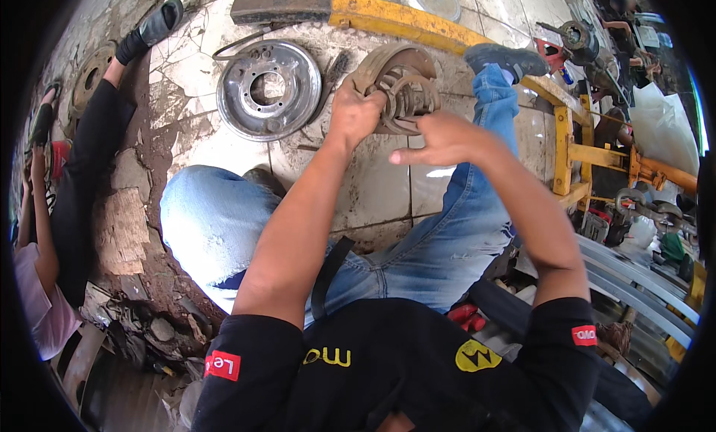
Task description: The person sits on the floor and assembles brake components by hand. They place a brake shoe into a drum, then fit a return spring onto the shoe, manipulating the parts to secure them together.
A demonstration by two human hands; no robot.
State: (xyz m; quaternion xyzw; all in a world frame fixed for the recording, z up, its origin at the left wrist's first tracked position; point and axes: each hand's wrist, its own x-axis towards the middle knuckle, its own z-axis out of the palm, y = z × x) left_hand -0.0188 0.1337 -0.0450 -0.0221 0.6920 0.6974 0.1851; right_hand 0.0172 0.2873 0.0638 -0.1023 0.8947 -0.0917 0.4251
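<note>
My left hand [358,117] grips rusty curved metal [395,57] | right hand [447,139] at its edge — grip unclear | silver disc [300,89] lies apart on the floor [373,197] — steps left, I can't tell

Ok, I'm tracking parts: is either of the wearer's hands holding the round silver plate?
No, the silver plate lies untouched on the tiled floor.

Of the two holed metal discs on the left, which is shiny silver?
The silver disc nearer the person's left hand, lying on tiles; the other disc, farther left beside the other person's leg, is dull brown.
</note>
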